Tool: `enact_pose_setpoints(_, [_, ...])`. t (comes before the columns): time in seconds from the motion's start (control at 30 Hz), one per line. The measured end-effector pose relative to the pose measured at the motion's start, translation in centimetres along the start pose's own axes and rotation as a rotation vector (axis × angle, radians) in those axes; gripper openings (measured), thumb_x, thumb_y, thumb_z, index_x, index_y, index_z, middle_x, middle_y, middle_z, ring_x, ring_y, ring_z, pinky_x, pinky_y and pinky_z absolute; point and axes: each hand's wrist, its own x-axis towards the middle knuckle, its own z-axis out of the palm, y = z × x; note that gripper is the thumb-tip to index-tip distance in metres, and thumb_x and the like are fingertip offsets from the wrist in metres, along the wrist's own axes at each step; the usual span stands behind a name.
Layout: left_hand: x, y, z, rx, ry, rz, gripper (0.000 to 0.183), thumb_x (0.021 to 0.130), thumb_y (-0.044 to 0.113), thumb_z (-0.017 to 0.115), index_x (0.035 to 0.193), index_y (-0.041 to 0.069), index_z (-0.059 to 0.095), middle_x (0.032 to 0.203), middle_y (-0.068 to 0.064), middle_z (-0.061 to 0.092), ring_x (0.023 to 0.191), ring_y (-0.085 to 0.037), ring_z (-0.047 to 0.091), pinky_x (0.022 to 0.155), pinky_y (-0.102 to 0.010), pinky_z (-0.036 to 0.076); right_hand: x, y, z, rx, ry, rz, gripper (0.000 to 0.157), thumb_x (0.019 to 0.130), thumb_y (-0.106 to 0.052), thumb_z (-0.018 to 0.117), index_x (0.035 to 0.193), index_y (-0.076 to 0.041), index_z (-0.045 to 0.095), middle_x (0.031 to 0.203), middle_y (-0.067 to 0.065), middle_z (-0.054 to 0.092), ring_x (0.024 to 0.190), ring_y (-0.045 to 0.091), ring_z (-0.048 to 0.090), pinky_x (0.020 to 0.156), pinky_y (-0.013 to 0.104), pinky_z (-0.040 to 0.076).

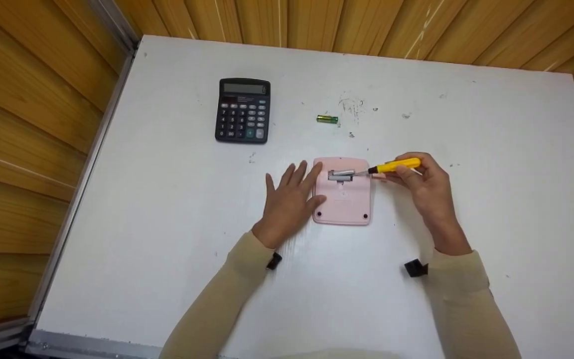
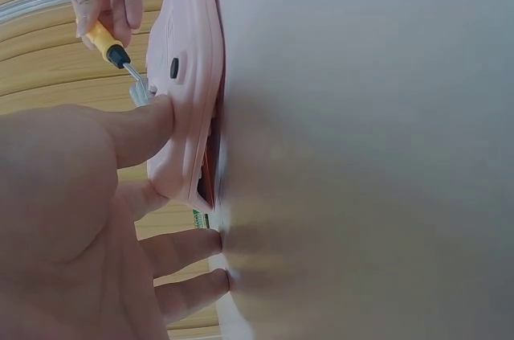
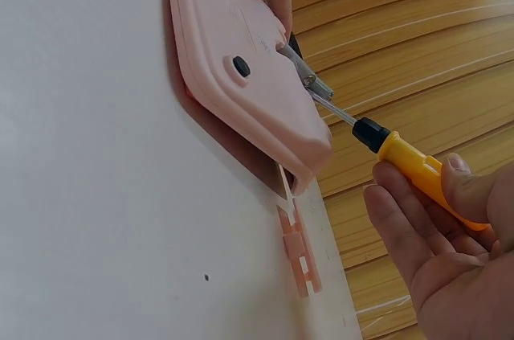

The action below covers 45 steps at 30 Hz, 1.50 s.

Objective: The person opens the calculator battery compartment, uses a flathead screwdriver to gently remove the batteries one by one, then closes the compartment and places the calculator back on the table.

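A pink calculator [image 1: 343, 199] lies face down mid-table, its battery bay open with a silver battery [image 1: 341, 174] partly raised in it. My left hand [image 1: 289, 197] lies flat with straight fingers, thumb [image 2: 140, 127] and forefinger pressing the pink calculator's [image 2: 189, 75] left edge. My right hand [image 1: 424, 182] grips a yellow-handled screwdriver [image 1: 394, 166]; its metal tip reaches the battery's right end. In the right wrist view the screwdriver [image 3: 409, 163] points at the silver battery [image 3: 309, 79] on the pink calculator [image 3: 241, 75]. A small pink cover piece [image 3: 297, 247] lies on the table beside it.
A black calculator [image 1: 242, 110] lies face up at the far left of the white table [image 1: 466, 149]. A green battery [image 1: 327, 118] lies beyond the pink calculator. Wooden slats surround the table on the far and left sides.
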Motion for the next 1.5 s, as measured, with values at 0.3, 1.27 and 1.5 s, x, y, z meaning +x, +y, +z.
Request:
enact_pose_setpoints(0.3, [0.1, -0.1, -0.3, -0.013, 0.01, 0.009, 0.073, 0.109, 0.05, 0.055, 0.171, 0.028, 0.025, 0.174, -0.01, 0.027, 0.161, -0.033, 0.019, 0.12, -0.076, 0.007, -0.2, -0.6, -0.6, -0.004, 0.006, -0.025, 0.03, 0.106, 0.001, 0.062, 0.132, 0.014, 0.056, 0.122, 0.02, 0.062, 0.107, 0.021, 0.074, 0.092, 0.034, 0.058])
enact_pose_setpoints(1.27, [-0.3, -0.2, 0.1, -0.042, 0.006, 0.004, 0.071, 0.109, 0.051, 0.055, 0.17, 0.031, 0.028, 0.174, -0.009, 0.026, 0.161, -0.033, 0.019, 0.12, -0.076, 0.006, -2.8, -2.5, -1.5, -0.296, 0.181, -0.149, 0.028, 0.094, 0.002, 0.079, 0.12, 0.006, 0.071, 0.115, 0.012, 0.075, 0.097, 0.008, 0.073, 0.087, 0.017, 0.056])
enact_pose_setpoints(1.5, [-0.2, -0.2, 0.0, -0.034, 0.006, 0.007, 0.071, 0.108, 0.052, 0.056, 0.17, 0.03, 0.029, 0.174, -0.009, 0.027, 0.161, -0.033, 0.02, 0.12, -0.076, 0.007, -2.7, -1.5, -2.5, -0.537, 0.375, -0.277, 0.027, 0.093, 0.0, 0.081, 0.116, 0.009, 0.07, 0.113, 0.016, 0.077, 0.102, 0.007, 0.073, 0.091, 0.013, 0.053])
